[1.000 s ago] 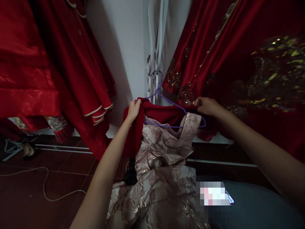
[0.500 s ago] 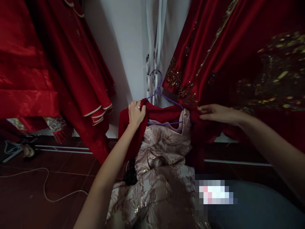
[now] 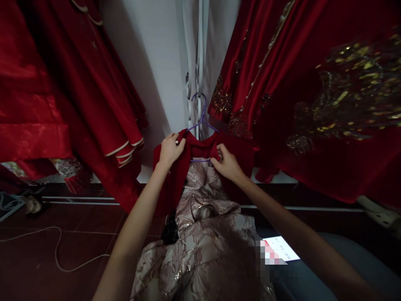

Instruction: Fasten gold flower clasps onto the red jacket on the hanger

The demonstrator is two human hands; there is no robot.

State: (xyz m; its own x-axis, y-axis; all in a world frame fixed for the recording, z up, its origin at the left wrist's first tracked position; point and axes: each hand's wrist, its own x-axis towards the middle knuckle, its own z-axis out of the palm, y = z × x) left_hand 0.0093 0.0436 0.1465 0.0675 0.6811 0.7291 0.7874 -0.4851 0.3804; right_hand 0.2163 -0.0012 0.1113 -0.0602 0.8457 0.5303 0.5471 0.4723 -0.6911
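Left hand (image 3: pixel 169 149) closed tight on the left shoulder of the red jacket (image 3: pixel 175 175). Right hand (image 3: pixel 226 164) pinched shut on the jacket's front edge near the neck, likely to pull both sides close together. Jacket draped over the purple hanger (image 3: pixel 201 121), up in front of the white wall (image 3: pixel 163 62), so probably held up by both grips. Pink shiny dress (image 3: pixel 203 234) underneath, down toward the lap. More red dresses (image 3: pixel 94 83) on both sides. White cord (image 3: pixel 56 251) loose on the floor.
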